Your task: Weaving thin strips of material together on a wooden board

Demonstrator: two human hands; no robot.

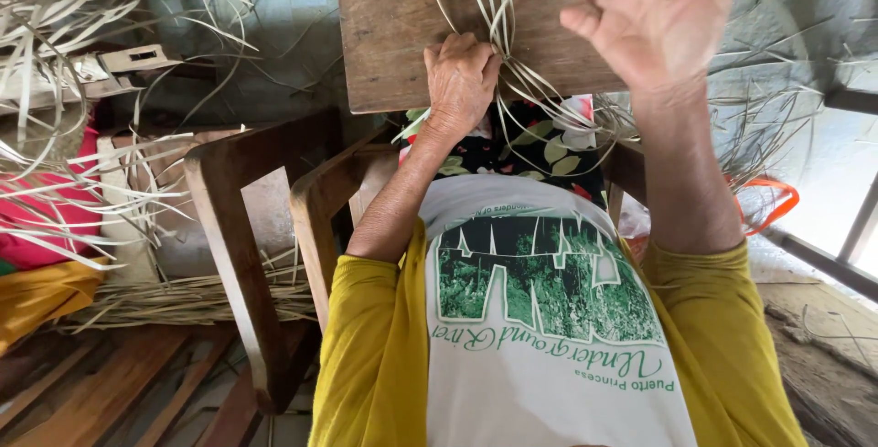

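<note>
Seen from above, a seated person in a yellow-sleeved shirt [540, 319] works at a wooden board [393, 26] lying across the lap. The left hand [460, 79] is curled shut, pinning a bunch of pale dried leaf strips [512, 63] against the board near its lower edge. The right hand [645, 12] is raised above the board, fingers spread open, slightly blurred; whether a strip runs through it cannot be told. A wooden chair [238, 227] and more loose strips [82, 163] sit to the left.
</note>
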